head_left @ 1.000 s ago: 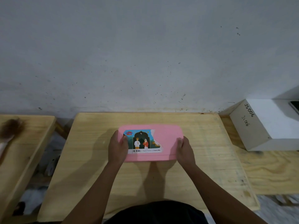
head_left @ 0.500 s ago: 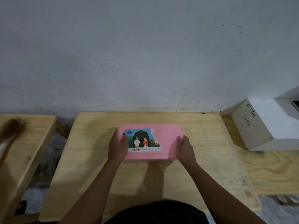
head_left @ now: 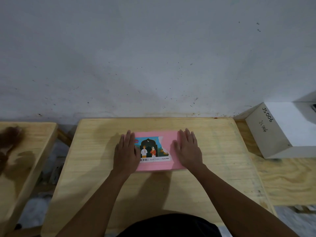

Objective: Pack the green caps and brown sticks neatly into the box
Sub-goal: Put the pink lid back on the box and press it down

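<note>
A pink box (head_left: 166,142) with its lid on lies in the middle of the wooden table (head_left: 222,168). A torn colourful label covers the left half of the lid. My left hand (head_left: 126,153) lies flat on the lid's left end with straight fingers. My right hand (head_left: 188,149) presses flat on the right end the same way. No green caps or brown sticks show in the head view; the box's inside is hidden.
A white box (head_left: 280,130) marked JS006 stands at the right, against the grey wall. A second wooden table (head_left: 34,151) is at the left with a blurred brown brush (head_left: 8,139) on it. A gap separates the two tables.
Both hands gripped the box's ends before; now they lie flat on top of the lid with fingers straight. The box stays in place.
</note>
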